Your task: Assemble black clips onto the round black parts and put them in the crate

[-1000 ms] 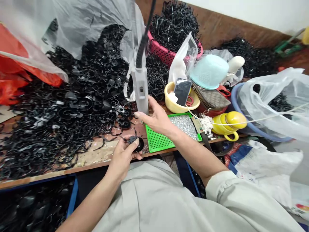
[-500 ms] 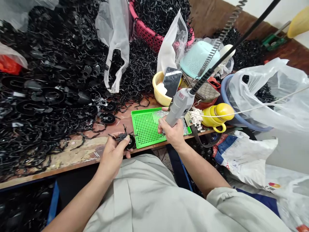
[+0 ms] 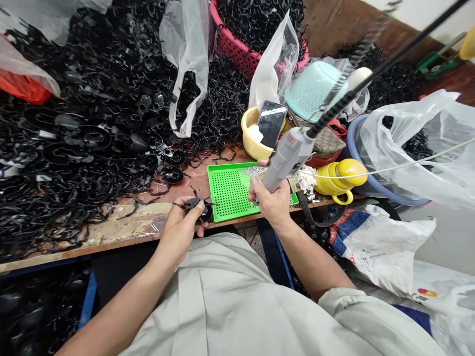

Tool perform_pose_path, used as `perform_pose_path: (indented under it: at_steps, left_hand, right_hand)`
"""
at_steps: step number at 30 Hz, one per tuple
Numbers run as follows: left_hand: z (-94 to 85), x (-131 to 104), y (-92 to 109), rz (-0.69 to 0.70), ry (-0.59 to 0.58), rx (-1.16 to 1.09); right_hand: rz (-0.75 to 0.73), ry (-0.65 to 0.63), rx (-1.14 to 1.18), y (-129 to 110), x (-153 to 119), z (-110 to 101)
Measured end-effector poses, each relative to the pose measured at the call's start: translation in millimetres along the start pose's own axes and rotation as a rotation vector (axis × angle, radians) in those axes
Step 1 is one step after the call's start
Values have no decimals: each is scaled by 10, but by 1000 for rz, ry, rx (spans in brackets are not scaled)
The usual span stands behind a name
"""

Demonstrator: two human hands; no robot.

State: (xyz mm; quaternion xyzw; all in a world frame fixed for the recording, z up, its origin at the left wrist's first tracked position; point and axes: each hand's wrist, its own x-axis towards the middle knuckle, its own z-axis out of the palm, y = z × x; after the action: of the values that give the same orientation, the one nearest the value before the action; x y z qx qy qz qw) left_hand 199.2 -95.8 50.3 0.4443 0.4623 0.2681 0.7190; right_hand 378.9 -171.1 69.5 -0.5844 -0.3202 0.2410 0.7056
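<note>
1. Head view, left hand (image 3: 181,225): it is closed on a black part (image 3: 205,211), thumb on top, fingers underneath. The part sits at the fingertips, near the table's front edge, with thin black prongs sticking out past the grip.
2. Head view, right hand (image 3: 273,202): its fingers are wrapped around the lower end of a grey tool (image 3: 287,154). The tool tilts up and away to the right of the grip, with a black cable (image 3: 336,110) running on from its top. The tool's tip is hidden by the hand.
3. Between the two grips lies a green tray (image 3: 230,192), its left edge just beside the black part. Small silver pieces (image 3: 254,170) show in it, behind the right hand's fingers.
4. Beyond the right grip stands a yellow bowl (image 3: 249,129) with a phone (image 3: 272,122) tilted up in it. To that grip's right is a yellow mug (image 3: 334,184), beside a blue tub (image 3: 389,190).
5. Beyond the left grip and to its left, black pieces (image 3: 122,89) are heaped on the table (image 3: 129,220).
</note>
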Motion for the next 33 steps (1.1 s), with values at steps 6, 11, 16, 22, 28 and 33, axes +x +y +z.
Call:
perform_pose_path:
  at_steps: [6, 11, 16, 22, 28, 33]
  left_hand:
    - [-52, 33, -78, 44, -18, 52]
    - [-51, 37, -105, 55, -33, 58]
    - [-30, 18, -93, 47, -23, 71]
    - [-46, -14, -54, 18, -17, 51]
    - [-71, -3, -64, 5, -15, 16]
    - [-76, -10, -49, 4, -35, 4]
  right_hand:
    - [7, 52, 8, 37, -26, 30]
    - [-73, 59, 137, -166, -59, 161]
    - [-50, 1, 228, -243, -94, 457]
    - [39, -118, 272, -228, -113, 837]
    - [79, -138, 226, -222, -117, 939]
    - [87, -162, 176, -174, -138, 969]
